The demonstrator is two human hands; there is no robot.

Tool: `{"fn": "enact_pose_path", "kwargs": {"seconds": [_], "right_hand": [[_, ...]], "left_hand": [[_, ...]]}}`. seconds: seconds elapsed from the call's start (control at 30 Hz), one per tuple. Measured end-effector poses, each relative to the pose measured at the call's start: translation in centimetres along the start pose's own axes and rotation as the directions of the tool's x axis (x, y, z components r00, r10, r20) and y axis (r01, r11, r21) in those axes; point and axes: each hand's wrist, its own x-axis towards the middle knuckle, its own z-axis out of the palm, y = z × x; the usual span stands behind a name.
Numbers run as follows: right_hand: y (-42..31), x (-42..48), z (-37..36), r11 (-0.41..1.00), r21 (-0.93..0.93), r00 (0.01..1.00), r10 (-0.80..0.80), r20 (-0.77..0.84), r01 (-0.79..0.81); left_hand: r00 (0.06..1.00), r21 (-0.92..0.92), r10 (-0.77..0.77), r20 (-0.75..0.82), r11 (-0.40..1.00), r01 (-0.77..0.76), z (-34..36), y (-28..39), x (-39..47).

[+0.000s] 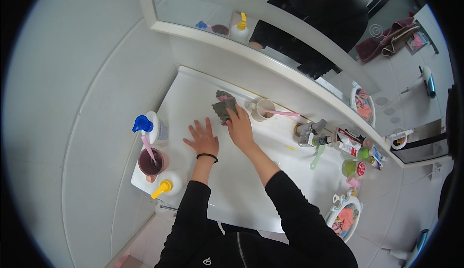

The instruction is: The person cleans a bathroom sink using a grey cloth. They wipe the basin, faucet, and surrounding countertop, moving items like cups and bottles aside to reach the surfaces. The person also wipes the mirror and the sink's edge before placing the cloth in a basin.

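Under the fingers of my right hand [240, 128] is a grey cloth [219, 109] with a pink patch, crumpled on the white washbasin counter [228, 181] near its back edge. My left hand [206, 141], a dark band on its wrist, lies with fingers spread on the counter and holds nothing. Just right of the cloth stands a pale mug [258, 113] with a pink toothbrush [284, 113] in it. Left of my left hand are a white pump bottle with a blue top [143, 123], a mauve cup [146, 162] with a pink toothbrush [148, 146], and a yellow-topped pump bottle [174, 183].
A metal faucet [308, 130] stands at the back right, near a green-handled brush [317, 157]. Beyond it are a holder of tubes [348, 143] and a green jar [349, 168]. A white oval basket [342, 219] holds cloth items. A framed mirror [253, 56] runs along the back wall.
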Motion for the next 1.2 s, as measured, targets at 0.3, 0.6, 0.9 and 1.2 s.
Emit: {"fn": "enact_pose_path", "kwargs": {"seconds": [0.3, 0.6, 0.9, 1.2], "right_hand": [[3.5, -3.7, -6.9, 0.856, 0.247, 0.875, 0.480, -0.058, -0.454], [3.4, -1.4, -6.3, 0.897, 0.191, 0.914, 0.405, 0.000, -0.398], [-8.6, 5.1, -1.8, 0.990, 0.141, 0.981, -0.032, 0.190, 0.005], [-10.7, 6.1, 2.7, 0.968, 0.250, 0.936, -0.081, 0.343, -0.008]], "left_hand": [[0.993, 0.273, 0.110, 0.040, 0.955, -0.117, 1.1, 0.4, 0.1], [0.994, 0.117, 0.110, 0.010, 0.987, -0.111, 1.5, -1.4, -0.1], [0.961, 0.138, 0.223, -0.162, 0.970, -0.202, 3.6, -3.1, -2.3], [0.968, 0.123, 0.240, -0.077, 0.965, -0.229, 3.3, -3.2, -2.6]]}}
